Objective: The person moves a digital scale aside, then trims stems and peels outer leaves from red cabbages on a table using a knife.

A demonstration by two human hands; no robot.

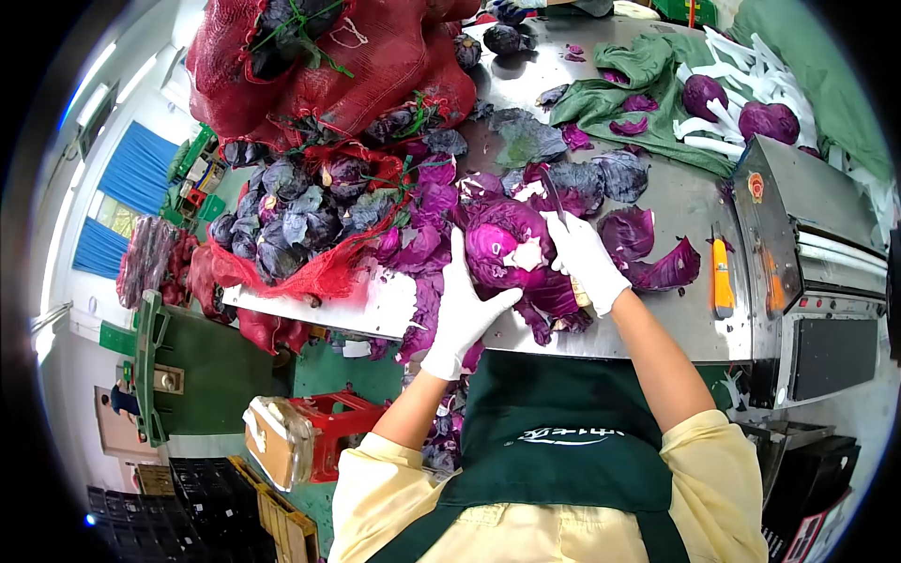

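Observation:
A red cabbage (497, 239) with its pale cut stem facing up sits on the steel table in front of me. My left hand (462, 305), in a white glove, cups its left side, thumb spread along the near edge. In my gloved right hand (584, 255) is a knife (552, 190); its dark blade points away from me and a light handle end shows below the palm. Loose purple leaves (427, 225) lie to the left of the cabbage, and more peeled leaves (662, 258) are on the right.
A red mesh sack (319, 277) of dark cabbages stands open at left, fuller sacks (385, 75) behind it. An orange-handled cutter (721, 277) lies right, beside a steel machine (812, 216). Two peeled cabbages (768, 122) rest on white foam netting near green cloth (648, 70).

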